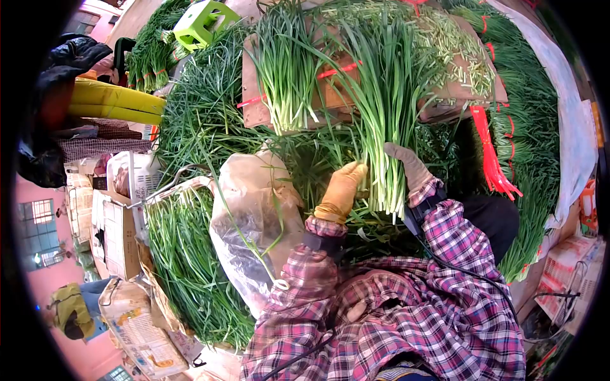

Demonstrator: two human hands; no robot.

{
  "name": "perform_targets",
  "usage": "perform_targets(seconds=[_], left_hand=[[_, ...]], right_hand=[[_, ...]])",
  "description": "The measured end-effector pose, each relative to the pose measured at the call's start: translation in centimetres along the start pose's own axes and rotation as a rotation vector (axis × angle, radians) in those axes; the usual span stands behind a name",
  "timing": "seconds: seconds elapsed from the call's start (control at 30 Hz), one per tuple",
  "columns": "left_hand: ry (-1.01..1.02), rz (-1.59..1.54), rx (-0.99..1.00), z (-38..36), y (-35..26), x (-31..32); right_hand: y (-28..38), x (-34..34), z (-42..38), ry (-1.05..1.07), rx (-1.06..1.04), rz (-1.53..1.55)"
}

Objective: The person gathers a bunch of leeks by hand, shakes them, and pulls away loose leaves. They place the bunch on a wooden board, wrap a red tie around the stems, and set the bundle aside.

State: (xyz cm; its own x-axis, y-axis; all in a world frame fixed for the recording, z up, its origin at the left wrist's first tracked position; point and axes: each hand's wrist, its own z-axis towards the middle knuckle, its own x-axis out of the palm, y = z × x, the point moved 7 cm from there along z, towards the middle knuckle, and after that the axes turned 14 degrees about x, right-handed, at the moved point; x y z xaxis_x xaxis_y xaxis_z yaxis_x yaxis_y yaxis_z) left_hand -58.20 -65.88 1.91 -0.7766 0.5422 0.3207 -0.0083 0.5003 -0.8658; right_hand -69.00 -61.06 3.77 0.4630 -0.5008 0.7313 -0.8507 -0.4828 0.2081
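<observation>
Upright in front of me is a bunch of garlic chives, its pale stalk ends down and green leaves fanning upward. My right hand, in a grey glove, grips the bunch from its right side, partly hidden behind the stalks. My left hand, in a yellow-orange glove, has its fingers closed at the left edge of the stalks, pinching some at the side. Another chive bunch lies on the brown board ahead, with a red strip across the board.
Red ties hang off the board's right edge. Cut stalk bits are scattered on it. Tied bunches line the right; loose chives are heaped left. A plastic bag stands by my left arm. A green stool is behind.
</observation>
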Motion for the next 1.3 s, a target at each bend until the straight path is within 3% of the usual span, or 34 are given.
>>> perform_targets(seconds=[0.07,0.17,0.23,0.27,0.3,0.37,0.43,0.47,0.5,0.53,0.57,0.63,0.7,0.77,0.83,0.87,0.9,0.93,0.97,1.0,1.1,1.2,1.23,1.27,1.3], left_hand=[[0.014,0.086,-0.038,0.1,0.8,0.1],[-0.013,0.149,-0.060,0.4,1.9,-0.2],[0.077,0.125,-0.105,-0.1,0.5,0.9],[0.105,0.085,-0.088,-0.3,0.5,1.0],[0.121,0.272,0.036,0.1,0.6,0.1],[0.064,0.363,0.036,-0.8,0.5,-1.7],[-0.051,0.300,-0.044,-3.6,-4.8,-2.6],[-0.082,0.299,0.013,-3.9,-7.9,-4.3],[-0.079,0.269,0.213,-3.2,-10.3,-7.0],[-0.093,0.683,0.605,-2.7,-13.9,-10.3],[-0.352,0.565,0.418,-3.5,-18.2,-11.6],[-0.492,0.513,0.520,-2.2,-23.0,-18.0],[-0.528,1.022,0.365,0.6,-24.3,-26.7],[-0.618,1.487,0.321,0.0,-26.8,-28.1],[-0.429,1.390,0.428,-1.6,-26.9,-25.0],[-0.284,1.326,0.239,-2.4,-25.2,-21.3],[-0.063,0.959,0.062,-3.5,-21.8,-18.9],[0.297,1.465,0.109,-4.6,-19.1,-19.2],[0.446,1.603,0.142,-6.9,-17.4,-17.7],[0.457,1.872,-0.049,-8.7,-16.6,-16.0],[0.291,1.787,0.149,-10.4,-16.0,-17.3],[0.079,1.743,0.157,-10.1,-19.1,-17.9],[0.023,1.498,0.453,-10.3,-21.1,-19.3],[-0.182,1.043,0.334,-10.4,-23.3,-21.1],[-0.236,0.782,0.292,-10.2,-26.1,-21.2]], right_hand=[[0.1,-1.9,0.3,-0.104,-0.057,0.001],[-0.1,-3.5,1.5,-0.100,-0.060,0.012],[-0.5,-2.4,0.7,-0.085,-0.006,0.057],[-0.3,-2.4,0.7,-0.077,-0.023,0.035],[-0.1,-2.3,1.0,-0.060,-0.040,0.012],[-0.1,-2.0,0.5,-0.058,-0.021,0.014],[0.3,-1.0,-0.3,-0.040,-0.076,0.024],[0.3,-0.3,-0.7,-0.030,-0.060,0.031],[0.2,-0.7,-0.8,-0.067,-0.055,0.048],[0.2,-1.3,-0.6,-0.066,-0.064,0.027],[0.1,-1.6,-0.3,-0.066,-0.076,0.004],[0.3,-0.8,-0.9,-0.091,-0.096,0.023],[0.4,-1.1,-0.4,-0.061,-0.130,0.026],[0.5,-1.4,-0.3,-0.034,-0.113,0.065],[0.7,-2.1,0.5,0.028,-0.132,0.066],[0.5,-2.4,0.6,0.015,-0.107,0.057],[0.4,-2.5,0.6,0.004,-0.097,0.063],[0.3,-2.6,0.5,-0.019,-0.080,0.067],[0.1,-2.6,0.3,-0.040,-0.061,0.071],[0.0,-2.2,0.1,-0.032,-0.049,0.066],[0.2,-1.9,-0.1,-0.056,-0.097,0.046],[0.2,-2.4,-0.2,-0.047,-0.075,0.044],[0.3,-2.4,-0.3,-0.053,-0.069,0.039],[0.3,-2.6,-0.2,-0.067,-0.068,0.021],[0.3,-2.7,0.0,-0.063,-0.068,0.020]])
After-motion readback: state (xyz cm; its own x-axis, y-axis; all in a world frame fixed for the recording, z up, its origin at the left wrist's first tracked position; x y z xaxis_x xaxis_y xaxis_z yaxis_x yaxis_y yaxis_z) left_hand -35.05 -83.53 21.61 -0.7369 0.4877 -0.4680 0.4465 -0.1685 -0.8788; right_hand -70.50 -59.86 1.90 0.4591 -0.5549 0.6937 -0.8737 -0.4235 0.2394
